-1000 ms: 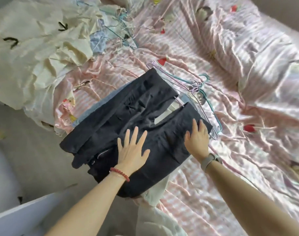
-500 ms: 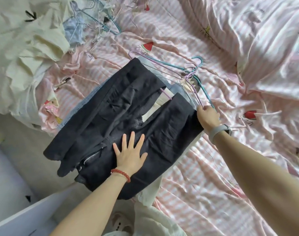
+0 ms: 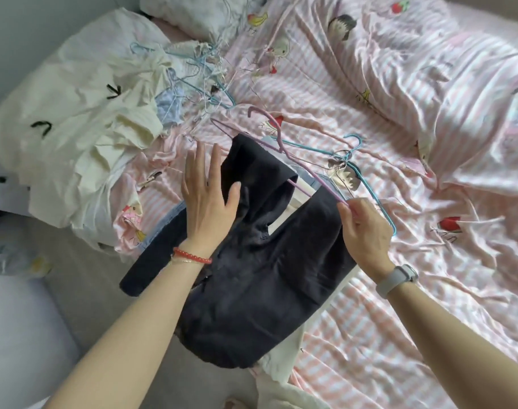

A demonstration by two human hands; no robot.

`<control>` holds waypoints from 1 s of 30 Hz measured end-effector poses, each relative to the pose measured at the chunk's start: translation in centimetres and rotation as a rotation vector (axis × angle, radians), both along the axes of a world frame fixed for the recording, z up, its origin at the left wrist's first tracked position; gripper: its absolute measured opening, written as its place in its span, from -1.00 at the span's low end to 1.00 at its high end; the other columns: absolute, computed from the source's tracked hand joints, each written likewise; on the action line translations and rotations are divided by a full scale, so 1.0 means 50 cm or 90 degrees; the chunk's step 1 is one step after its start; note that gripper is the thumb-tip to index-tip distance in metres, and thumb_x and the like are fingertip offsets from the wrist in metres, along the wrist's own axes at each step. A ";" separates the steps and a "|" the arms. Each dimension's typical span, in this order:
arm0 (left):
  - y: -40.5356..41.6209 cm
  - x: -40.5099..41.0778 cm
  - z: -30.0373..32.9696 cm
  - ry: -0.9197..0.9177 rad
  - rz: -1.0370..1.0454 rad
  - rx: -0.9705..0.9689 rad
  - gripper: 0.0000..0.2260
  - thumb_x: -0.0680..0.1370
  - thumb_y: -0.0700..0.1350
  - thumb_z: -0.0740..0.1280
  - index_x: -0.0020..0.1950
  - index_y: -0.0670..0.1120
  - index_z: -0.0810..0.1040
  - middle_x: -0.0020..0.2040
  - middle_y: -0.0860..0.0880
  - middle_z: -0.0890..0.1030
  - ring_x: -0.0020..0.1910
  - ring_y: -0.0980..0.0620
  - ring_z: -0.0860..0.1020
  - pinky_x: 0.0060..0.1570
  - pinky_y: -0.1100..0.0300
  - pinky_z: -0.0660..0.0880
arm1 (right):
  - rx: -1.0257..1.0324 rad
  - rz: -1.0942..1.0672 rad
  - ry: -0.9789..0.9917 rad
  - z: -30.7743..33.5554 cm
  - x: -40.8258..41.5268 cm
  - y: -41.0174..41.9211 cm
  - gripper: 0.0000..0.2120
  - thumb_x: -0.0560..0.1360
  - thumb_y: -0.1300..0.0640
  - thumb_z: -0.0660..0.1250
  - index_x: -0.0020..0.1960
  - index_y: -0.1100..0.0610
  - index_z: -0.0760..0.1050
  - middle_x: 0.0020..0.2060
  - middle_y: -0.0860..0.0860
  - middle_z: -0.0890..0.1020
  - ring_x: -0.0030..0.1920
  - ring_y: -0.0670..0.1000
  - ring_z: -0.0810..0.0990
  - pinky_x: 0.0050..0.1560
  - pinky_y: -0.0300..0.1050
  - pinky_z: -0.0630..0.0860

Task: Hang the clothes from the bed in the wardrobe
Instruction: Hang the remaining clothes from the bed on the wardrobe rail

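Folded black trousers (image 3: 263, 270) lie at the bed's near edge, one end hanging over it. My left hand (image 3: 206, 199) rests flat with straight fingers on their left leg. At the right end of a purple wire hanger (image 3: 284, 149), my right hand (image 3: 365, 231) pinches the wire; the hanger lifts off the trousers, its hook pointing away from me. A blue hanger (image 3: 369, 184) and a metal one lie just beyond on the sheet. The wardrobe is out of view.
A pink striped sheet (image 3: 369, 98) covers the bed. Cream and white clothes (image 3: 83, 119) are heaped at the left with a tangle of wire hangers (image 3: 198, 81). White garments (image 3: 284, 376) lie under the trousers. Grey floor (image 3: 83, 290) runs along the left.
My right hand left the trousers, reached the hangers and lifted the purple one. My left hand slid up from the waist to the left leg.
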State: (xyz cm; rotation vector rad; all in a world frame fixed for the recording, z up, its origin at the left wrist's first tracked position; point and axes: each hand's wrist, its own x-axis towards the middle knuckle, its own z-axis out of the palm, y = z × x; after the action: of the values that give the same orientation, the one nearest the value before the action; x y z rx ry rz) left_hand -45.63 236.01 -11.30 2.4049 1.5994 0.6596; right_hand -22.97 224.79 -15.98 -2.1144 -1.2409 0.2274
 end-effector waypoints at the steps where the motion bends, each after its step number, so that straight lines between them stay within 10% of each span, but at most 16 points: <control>1: 0.029 -0.006 0.022 0.026 -0.010 -0.019 -0.40 0.57 -0.02 0.21 0.50 -0.08 -0.04 0.52 -0.20 0.02 0.49 -0.21 -0.06 0.43 -0.13 -0.07 | 0.027 0.015 -0.003 0.017 0.000 0.005 -0.66 0.51 -0.05 0.17 -0.20 0.20 0.50 -0.23 0.07 0.60 -0.28 0.17 0.59 -0.32 -0.05 0.38; 5: 0.088 -0.033 0.075 0.091 -0.051 -0.108 -0.59 0.60 0.05 0.11 0.46 0.07 0.22 0.51 0.01 0.16 0.51 -0.07 -0.05 0.43 -0.15 -0.17 | 0.133 0.100 -0.069 0.080 -0.015 0.040 -0.61 0.49 -0.06 0.14 -0.27 0.22 0.51 -0.26 0.07 0.61 -0.39 0.15 0.59 -0.44 -0.10 0.39; 9: 0.054 -0.107 0.109 -0.037 -0.016 -0.130 -0.82 0.58 -0.06 0.22 0.08 -0.01 0.59 0.06 -0.02 0.62 0.12 -0.11 0.51 0.15 0.05 0.34 | 0.174 0.121 -0.127 0.119 -0.045 0.074 -0.64 0.47 -0.02 0.19 -0.29 0.23 0.53 -0.26 0.10 0.61 -0.31 0.16 0.59 -0.32 -0.12 0.38; 17: -0.186 -0.360 0.148 -0.263 0.216 -0.116 -0.92 0.49 -0.19 0.37 -0.09 -0.17 0.64 -0.38 0.16 0.57 -0.35 0.17 0.51 -0.25 0.25 0.46 | 0.144 0.319 -0.082 0.155 -0.253 0.107 -0.66 0.48 -0.05 0.18 -0.14 0.19 0.59 -0.16 0.09 0.62 -0.07 0.19 0.55 0.09 0.07 0.27; 25: -0.531 -0.613 0.192 -0.324 0.523 0.033 -0.90 0.48 -0.15 0.38 -0.23 0.00 0.59 -0.47 0.07 0.51 -0.47 0.13 0.42 -0.42 0.12 0.38 | 0.274 0.648 -0.084 0.246 -0.612 0.036 -0.66 0.47 -0.03 0.19 -0.20 0.21 0.59 -0.32 0.07 0.62 -0.23 0.14 0.61 -0.07 -0.03 0.28; 30: -0.768 -0.736 0.208 -0.354 0.736 0.184 -0.87 0.46 -0.21 0.39 -0.25 -0.02 0.53 -0.44 0.17 0.50 -0.40 0.29 0.45 -0.39 0.45 0.30 | 0.350 0.873 -0.060 0.316 -0.826 -0.090 -0.67 0.44 -0.05 0.29 -0.27 0.20 0.60 -0.44 0.06 0.59 -0.43 0.10 0.54 -0.31 -0.10 0.42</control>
State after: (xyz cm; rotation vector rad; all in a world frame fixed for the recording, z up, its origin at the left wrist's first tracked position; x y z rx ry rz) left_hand -82.45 197.59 -0.92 0.9713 2.5653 1.6037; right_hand -64.28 220.31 -0.17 -0.5666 -2.2859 0.3044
